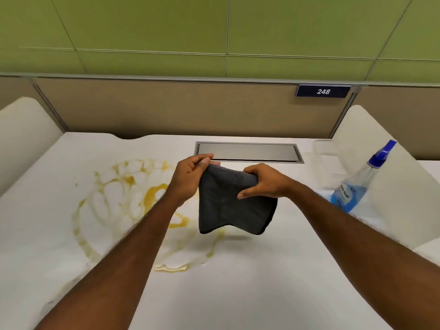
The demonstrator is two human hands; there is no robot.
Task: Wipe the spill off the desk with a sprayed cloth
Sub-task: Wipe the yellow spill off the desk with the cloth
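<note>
Dark grey folded cloth (234, 201) hangs above the white desk (238, 294) with yellow spill (133, 186), gripped by my left hand (190, 179) and right hand (264, 182).

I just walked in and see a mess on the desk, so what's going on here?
A person is holding a dark grey cloth up above the white desk, gripping its top edge with the left hand and right hand. A yellow spill is smeared across the left and middle of the desk, not yet wiped. A spray bottle with blue liquid stands at the right, untouched by either hand.
</note>
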